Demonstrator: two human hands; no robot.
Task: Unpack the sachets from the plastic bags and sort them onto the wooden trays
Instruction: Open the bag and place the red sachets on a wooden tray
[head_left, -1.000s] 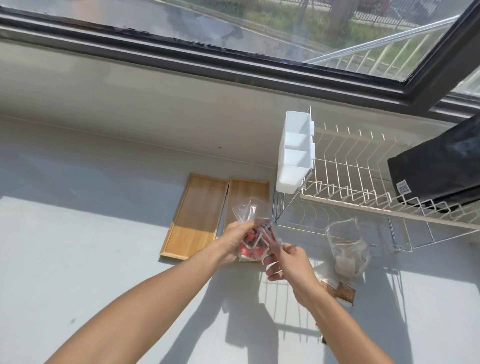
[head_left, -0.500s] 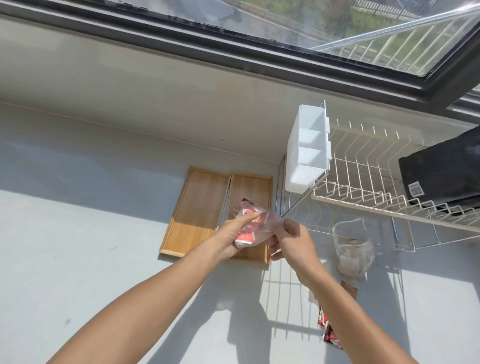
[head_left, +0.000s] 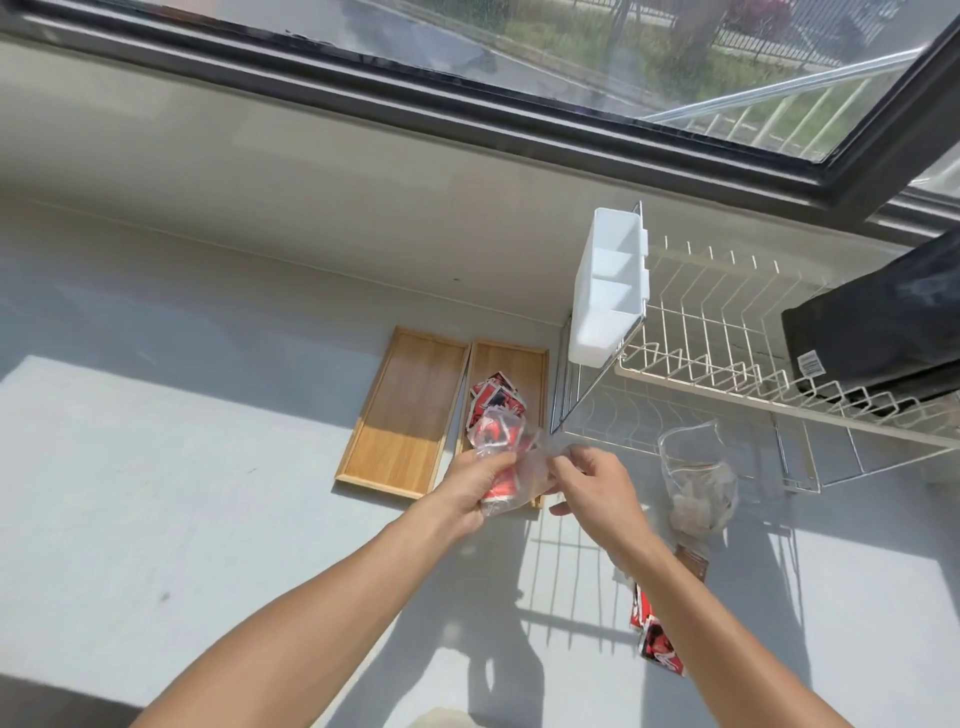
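Observation:
Two wooden trays lie side by side on the grey counter: the left tray (head_left: 402, 410) is bare, and the right tray (head_left: 535, 364) has red sachets (head_left: 496, 397) spilling onto it. Both hands hold a clear plastic bag (head_left: 524, 470) tipped over the right tray's near end, with red sachets still inside. My left hand (head_left: 475, 488) grips the bag's left side. My right hand (head_left: 592, 475) pinches its right side. A second clear bag (head_left: 696, 483) with pale sachets stands to the right.
A white wire dish rack (head_left: 727, 364) with a white plastic caddy (head_left: 610, 291) stands right of the trays, with a black bag (head_left: 878, 322) on it. Loose red sachets (head_left: 654, 634) and a brown one (head_left: 693, 564) lie by my right forearm. A window runs along the back.
The bag has been tipped toward the right tray and red sachets have dropped out onto it. Both hands moved slightly forward and apart.

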